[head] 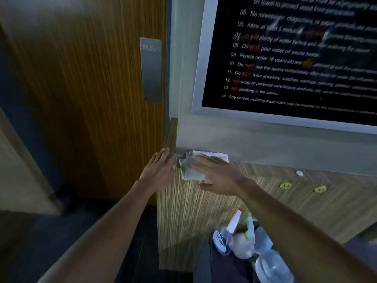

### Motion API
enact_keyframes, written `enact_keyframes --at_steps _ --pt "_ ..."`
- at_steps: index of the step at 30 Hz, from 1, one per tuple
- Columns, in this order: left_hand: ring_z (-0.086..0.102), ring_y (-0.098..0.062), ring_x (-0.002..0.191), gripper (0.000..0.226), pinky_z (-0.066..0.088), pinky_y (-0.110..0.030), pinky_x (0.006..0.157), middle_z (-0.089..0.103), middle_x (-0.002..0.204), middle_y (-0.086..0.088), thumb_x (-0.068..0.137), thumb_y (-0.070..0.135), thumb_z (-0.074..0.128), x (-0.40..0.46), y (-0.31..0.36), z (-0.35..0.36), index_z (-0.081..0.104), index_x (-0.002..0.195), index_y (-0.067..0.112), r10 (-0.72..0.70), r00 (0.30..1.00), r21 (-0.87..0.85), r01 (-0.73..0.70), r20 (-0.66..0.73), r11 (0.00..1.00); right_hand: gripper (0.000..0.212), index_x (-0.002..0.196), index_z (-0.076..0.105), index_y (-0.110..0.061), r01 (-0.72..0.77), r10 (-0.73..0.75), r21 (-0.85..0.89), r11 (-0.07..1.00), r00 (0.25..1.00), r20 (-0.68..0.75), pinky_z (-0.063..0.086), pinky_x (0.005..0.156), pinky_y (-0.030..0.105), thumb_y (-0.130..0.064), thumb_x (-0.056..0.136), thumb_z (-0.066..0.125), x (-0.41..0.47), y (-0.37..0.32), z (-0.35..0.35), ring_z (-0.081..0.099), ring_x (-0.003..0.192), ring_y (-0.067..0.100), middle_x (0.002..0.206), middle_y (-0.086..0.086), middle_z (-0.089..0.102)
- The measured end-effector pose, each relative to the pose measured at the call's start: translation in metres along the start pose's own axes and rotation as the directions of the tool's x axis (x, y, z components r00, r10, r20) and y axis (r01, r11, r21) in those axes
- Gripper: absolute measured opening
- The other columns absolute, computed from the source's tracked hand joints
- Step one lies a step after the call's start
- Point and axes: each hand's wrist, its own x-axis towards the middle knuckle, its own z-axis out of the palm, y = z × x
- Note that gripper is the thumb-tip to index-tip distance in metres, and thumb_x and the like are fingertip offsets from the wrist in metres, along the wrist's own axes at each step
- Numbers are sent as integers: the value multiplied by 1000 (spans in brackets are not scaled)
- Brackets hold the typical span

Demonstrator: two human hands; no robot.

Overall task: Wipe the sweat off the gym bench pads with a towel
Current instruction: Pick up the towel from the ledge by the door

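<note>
A pale grey-white towel [193, 170] lies crumpled against a striped wood wall panel [183, 211], just under a grey ledge. My right hand [216, 174] lies flat over the towel, fingers stretched to the left, pressing it to the panel. My left hand [158, 169] is flat with its fingers apart, resting on the panel's corner edge beside the towel and holding nothing. No gym bench pad is in view.
A wooden door [91, 99] with a metal push plate [151, 69] stands at left. A framed black sauna rules sign [295, 58] hangs above. Several spray bottles [242, 237] stand low at right. Two yellow clips [285, 185] stick to the panel.
</note>
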Motion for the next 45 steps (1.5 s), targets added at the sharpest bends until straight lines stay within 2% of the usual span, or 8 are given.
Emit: enact_keyframes --at_steps 4,8,20,28,34,39,42,45 --pt "8 -36 153 55 10 -50 126 20 161 -20 103 28 16 17 -8 22 26 152 5 110 994 181 -107 -9 978 75 157 27 -16 216 -226 -155 964 973 -54 19 124 44 -53 98 53 27 31 24 14 155 27 167 12 18" --pt "44 -34 139 55 28 -48 120 52 143 -22 103 28 19 23 -13 32 51 137 1 155 977 227 -120 -146 967 74 160 14 -17 343 -360 -192 919 931 -62 5 127 41 -57 101 31 51 48 42 4 156 25 168 11 11" --pt "42 -26 141 54 22 -40 124 49 147 -18 103 34 26 29 -16 44 53 137 2 74 965 3 -76 -250 997 96 160 -9 -24 428 -433 -118 896 901 -22 -14 125 39 -75 92 38 56 65 46 -23 153 26 167 11 -20" --pt "38 -23 144 64 24 -41 124 44 152 -14 105 42 10 27 -10 43 45 144 5 24 968 -30 -32 -252 999 75 160 16 -13 436 -457 -147 888 872 -175 18 126 46 -57 102 36 58 73 62 13 155 30 166 17 17" --pt "30 -22 148 63 14 -35 125 37 157 -12 104 43 12 25 -8 40 39 148 7 6 975 -9 -8 -220 1000 57 147 44 -3 395 -441 -209 895 853 -278 11 126 34 -38 102 35 58 66 65 41 144 32 152 21 46" --pt "14 -14 153 66 11 -35 127 22 164 -5 100 46 8 3 -2 37 28 154 14 -83 978 -168 50 -194 984 53 138 53 2 371 -349 48 927 905 -244 36 118 47 -34 101 41 58 55 52 50 137 37 142 24 56" --pt "17 -14 152 56 19 -37 125 27 162 -3 104 39 19 -38 7 42 33 153 13 -231 926 -351 119 -298 929 51 146 45 -2 329 -293 182 927 935 -200 20 121 31 -30 104 46 50 36 38 38 146 31 152 20 46" --pt "25 -15 150 45 24 -35 122 34 158 -4 107 30 33 -97 17 60 41 148 13 -520 788 -564 277 -330 778 53 155 33 -16 303 -282 344 889 953 -111 18 119 25 -36 106 41 34 -3 28 25 151 15 162 7 33"
